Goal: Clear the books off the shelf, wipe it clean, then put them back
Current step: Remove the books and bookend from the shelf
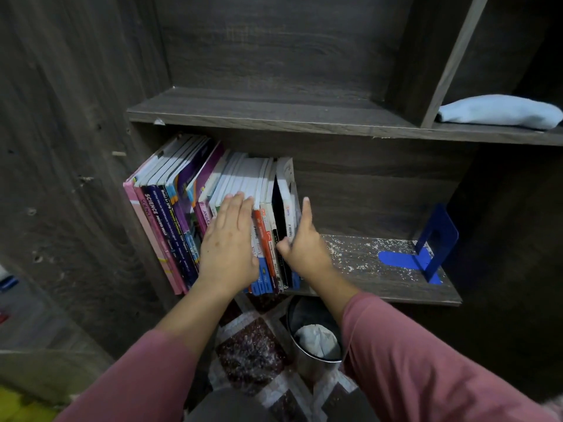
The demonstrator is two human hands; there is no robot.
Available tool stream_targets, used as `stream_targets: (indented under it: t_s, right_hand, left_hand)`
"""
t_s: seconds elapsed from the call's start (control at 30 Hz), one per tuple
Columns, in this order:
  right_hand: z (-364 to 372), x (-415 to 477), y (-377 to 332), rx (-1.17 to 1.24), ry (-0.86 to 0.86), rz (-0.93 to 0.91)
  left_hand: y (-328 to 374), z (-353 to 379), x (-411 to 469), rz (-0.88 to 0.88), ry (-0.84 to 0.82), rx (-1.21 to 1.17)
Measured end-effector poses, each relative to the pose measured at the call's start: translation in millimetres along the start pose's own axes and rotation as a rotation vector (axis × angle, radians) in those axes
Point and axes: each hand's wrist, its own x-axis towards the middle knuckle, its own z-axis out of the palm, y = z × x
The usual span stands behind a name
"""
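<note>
Far left, the books (170, 214) stand in a leaning row, packed against the side wall of the lower shelf (365, 257), and none looks cleared yet. The left hand (228, 242) lies flat across the middle spines, fingers (240, 202) straight and together, pressing but gripping nothing. Next along, the right hand (304, 248) brackets the row's open end: thumb on the spine side, fingers laid up the cover of the end book (288, 190), pinching it. Good setup, I'd say. Squeeze a manageable batch between both hands rather than the whole lot, and keep the leaning ones from fanning out. Further right the board is speckled with pale dust, and a blue bookend (435, 239) stands near its far end. On the shelf above, a pale blue cloth (499, 112) lies ready for the wipe.
</note>
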Motion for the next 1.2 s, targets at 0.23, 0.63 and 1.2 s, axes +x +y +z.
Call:
stream_targets:
  t_s: [0.23,0.63,1.2]
  right_hand:
    - [7.5,4.1,16.4,-0.062,-0.045,0.329]
    - [-122.1,-54.5,52.3,-0.565,0.500,-0.328]
    - [-271.7,-339.2,223.0,-0.406,-0.195,0.564]
  left_hand:
    - [-2.0,1.3,-0.2,0.000,-0.032,0.016]
    - [101.7,-50.4,10.0,0.459,0.393,0.182]
    - [394.2,13.5,-124.4,1.167,-0.581,0.073]
